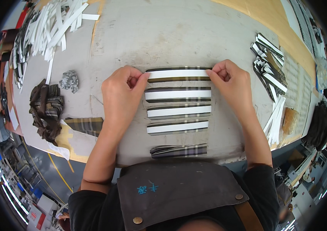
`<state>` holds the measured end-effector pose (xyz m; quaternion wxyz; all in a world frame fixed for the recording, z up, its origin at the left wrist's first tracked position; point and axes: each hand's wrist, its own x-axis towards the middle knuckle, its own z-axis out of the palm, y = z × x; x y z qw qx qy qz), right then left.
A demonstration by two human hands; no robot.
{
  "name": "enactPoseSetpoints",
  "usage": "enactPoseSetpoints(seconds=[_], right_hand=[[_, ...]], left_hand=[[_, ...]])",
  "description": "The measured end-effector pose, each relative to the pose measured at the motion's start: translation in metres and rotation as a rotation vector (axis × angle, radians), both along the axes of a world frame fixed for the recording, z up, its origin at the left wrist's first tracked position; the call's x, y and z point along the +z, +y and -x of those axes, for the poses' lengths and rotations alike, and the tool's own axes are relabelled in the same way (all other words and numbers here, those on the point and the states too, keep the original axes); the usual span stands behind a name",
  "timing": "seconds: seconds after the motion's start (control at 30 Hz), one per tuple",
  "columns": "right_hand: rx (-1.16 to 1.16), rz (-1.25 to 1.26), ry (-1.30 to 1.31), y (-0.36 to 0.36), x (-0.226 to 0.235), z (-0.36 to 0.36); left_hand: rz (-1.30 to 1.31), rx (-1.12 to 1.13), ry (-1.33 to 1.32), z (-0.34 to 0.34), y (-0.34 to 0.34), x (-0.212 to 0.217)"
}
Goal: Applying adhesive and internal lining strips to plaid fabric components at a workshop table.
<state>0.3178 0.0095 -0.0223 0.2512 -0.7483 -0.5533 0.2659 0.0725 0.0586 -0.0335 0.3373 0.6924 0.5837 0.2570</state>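
- Top strip (179, 74): plaid fabric w/ a white band down its middle, lies flat on the counter (163, 34), farthest from the apron (179, 188) in a column of five
- Left hand (122, 90) pinches the top strip's left end, thumb + forefinger closed on it, other fingers curled under
- Right hand (233, 82) does the same at the top strip's right end, grip shut on that end; strip looks pulled straight btwn the two hands
- Below the top strip, toward the apron: three more banded strips (179, 111) lie parallel, a little apart, not touching; last in the column is a plain plaid strip (179, 150) w/o white band, slightly rumpled
- Handling, my guess: top strip is light, thin, floppy cloth stiffened by the white band; should bend easily, not fragile; may skew if pulled from one end only, so hold both short ends, as now
- Left of the top strip: grey crumpled scrap (70, 81), dark heap of plaid scraps (46, 107), a flat plaid piece (85, 125) nearer the counter edge
- Far left beyond the scraps: loose pile of white bands (55, 27)
- Right of the top strip: stack of banded strips (269, 61), more white bands (275, 119) below it
- Counter is grey, scuffed, w/ glue-like stains; can't tell if the top strip's band is stuck down yet
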Motion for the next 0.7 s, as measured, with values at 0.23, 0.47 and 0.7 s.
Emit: enactPoseSetpoints(seconds=[0.23,0.47,0.7], right_hand=[[0.416,-0.507,-0.127,-0.006,0.001,0.024],[0.605,-0.489,-0.156,-0.009,-0.016,0.032],[0.597,-0.469,-0.180,-0.012,-0.016,0.031]], left_hand=[[-0.133,-0.059,-0.027,0.009,-0.016,0.009],[-0.484,-0.443,0.139,0.001,-0.038,-0.003],[-0.477,-0.456,0.236,-0.004,-0.044,-0.008]])
